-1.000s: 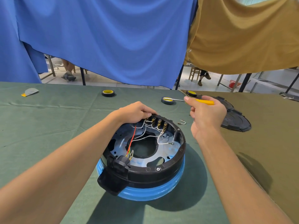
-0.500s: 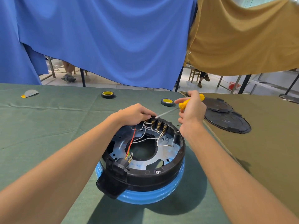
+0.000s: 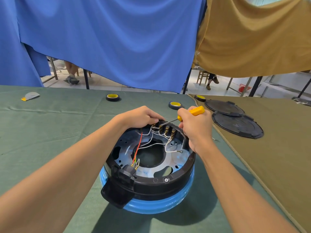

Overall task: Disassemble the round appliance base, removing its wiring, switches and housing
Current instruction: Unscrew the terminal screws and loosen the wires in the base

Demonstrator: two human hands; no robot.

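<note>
The round appliance base (image 3: 168, 183) lies upside down on the green cloth, a black ring over a blue rim with a metal plate inside. White and red wires (image 3: 152, 140) run to a row of switch terminals (image 3: 165, 129) at its far edge. My left hand (image 3: 139, 117) grips the far rim beside the terminals. My right hand (image 3: 196, 125) holds a yellow-handled screwdriver (image 3: 193, 112), its tip at the terminals. A black connector block (image 3: 120, 180) sits at the near edge.
Two black round covers (image 3: 235, 125) lie to the right on the brown cloth. Tape rolls (image 3: 112, 97) sit beyond the base, another tape roll (image 3: 175, 105) just behind my hands. A small grey and yellow piece (image 3: 30, 96) lies far left. Blue and tan curtains hang behind the table.
My right hand brought the screwdriver from the far right of the base down to the switch terminals. My left hand stayed gripping the far rim.
</note>
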